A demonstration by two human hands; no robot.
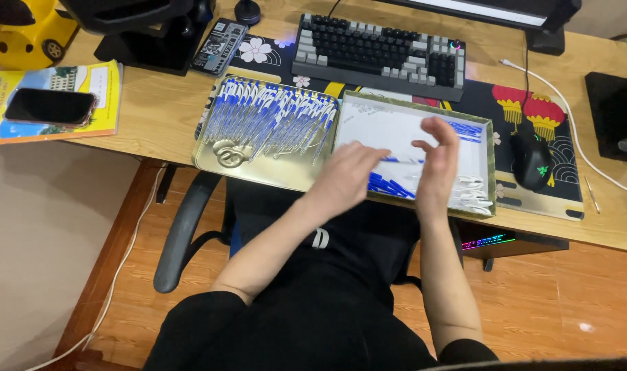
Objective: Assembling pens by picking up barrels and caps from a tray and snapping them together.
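Observation:
My left hand [349, 173] and my right hand [437, 163] hover over a white-lined box tray [404, 118] at the desk's front edge. A blue and white pen [400, 160] stretches between the two hands, pinched at its ends by the fingers of both. Loose blue pen parts [390, 185] lie in the tray under my hands, more blue ones [468, 130] sit at its far right, and white pieces [473, 196] rest in its near right corner. Left of it, a gold lid tray [258, 170] holds a row of several assembled blue and white pens [272, 117].
A keyboard [378, 51] sits behind the trays, a black mouse [531, 159] on a patterned mat to the right, with a white cable [567, 110]. A phone [50, 106] lies on a yellow book [104, 110] far left. A chair armrest [183, 230] is below the desk.

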